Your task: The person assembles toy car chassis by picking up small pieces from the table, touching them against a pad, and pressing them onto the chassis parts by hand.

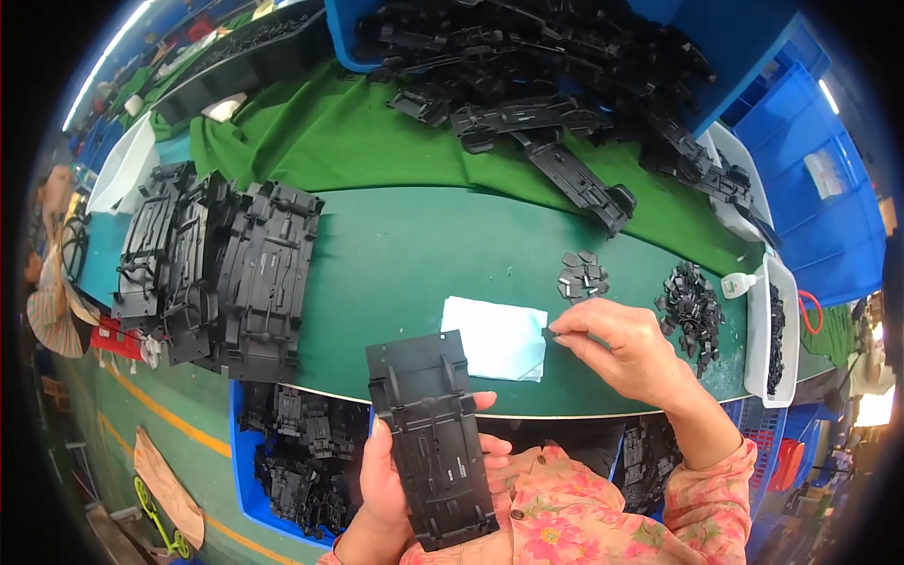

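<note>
My left hand (380,476) is wrapped round a long black moulded plastic panel (435,443), tilted upright in front of my body. Ribs, clips and slots cover the face of the panel that I see. With thumb and forefinger, my right hand (626,348) pinches a small black plastic piece (552,331) at the right edge of a white sheet (494,344) on the green table. Beyond that hand lies a small heap of similar black pieces (584,276). A larger heap (692,306) is to its right.
Several finished-looking black panels (268,282) stand in a row on the left. A blue bin (744,66) at the back spills black parts onto green cloth (320,141). At the right are a white tray (758,339) and a small white bottle (737,285). Another blue bin (247,461) sits below the table.
</note>
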### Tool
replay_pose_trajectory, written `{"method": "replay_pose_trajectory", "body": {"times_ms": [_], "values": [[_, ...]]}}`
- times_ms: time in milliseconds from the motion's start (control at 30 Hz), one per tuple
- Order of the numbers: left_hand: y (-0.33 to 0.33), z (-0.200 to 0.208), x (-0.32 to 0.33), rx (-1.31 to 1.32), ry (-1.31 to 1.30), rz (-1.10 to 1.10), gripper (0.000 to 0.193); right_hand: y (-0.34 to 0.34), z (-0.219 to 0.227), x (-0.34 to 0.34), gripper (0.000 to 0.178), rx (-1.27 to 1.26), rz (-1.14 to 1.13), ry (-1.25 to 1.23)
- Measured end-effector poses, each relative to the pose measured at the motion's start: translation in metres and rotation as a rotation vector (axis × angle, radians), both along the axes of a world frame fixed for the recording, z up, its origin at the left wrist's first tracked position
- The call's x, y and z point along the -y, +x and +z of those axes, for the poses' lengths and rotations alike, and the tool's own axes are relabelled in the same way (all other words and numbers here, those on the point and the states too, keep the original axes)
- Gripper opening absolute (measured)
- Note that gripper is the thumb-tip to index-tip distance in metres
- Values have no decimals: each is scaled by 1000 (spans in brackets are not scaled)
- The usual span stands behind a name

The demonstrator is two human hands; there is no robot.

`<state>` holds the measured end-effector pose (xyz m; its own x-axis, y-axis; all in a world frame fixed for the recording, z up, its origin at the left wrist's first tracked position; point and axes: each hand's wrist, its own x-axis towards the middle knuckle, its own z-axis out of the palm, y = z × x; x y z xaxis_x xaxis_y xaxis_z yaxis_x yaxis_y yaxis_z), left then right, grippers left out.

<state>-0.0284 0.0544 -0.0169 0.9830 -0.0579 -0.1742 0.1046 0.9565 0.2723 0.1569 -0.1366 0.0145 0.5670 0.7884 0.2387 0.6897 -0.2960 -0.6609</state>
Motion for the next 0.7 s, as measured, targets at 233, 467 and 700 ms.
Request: {"method": "replay_pose_trajectory", "body": {"times_ms": [233, 467, 700], "values": [[1, 0, -3, -5, 83, -42, 77, -1, -1, -10, 16, 61, 7, -11], [2, -1, -4, -10, 78, -55, 77, 0, 6, -16, 14, 21, -29, -57], [0, -1, -6, -25, 72, -105, 81, 0, 6, -23, 16, 41, 16, -78]]}}
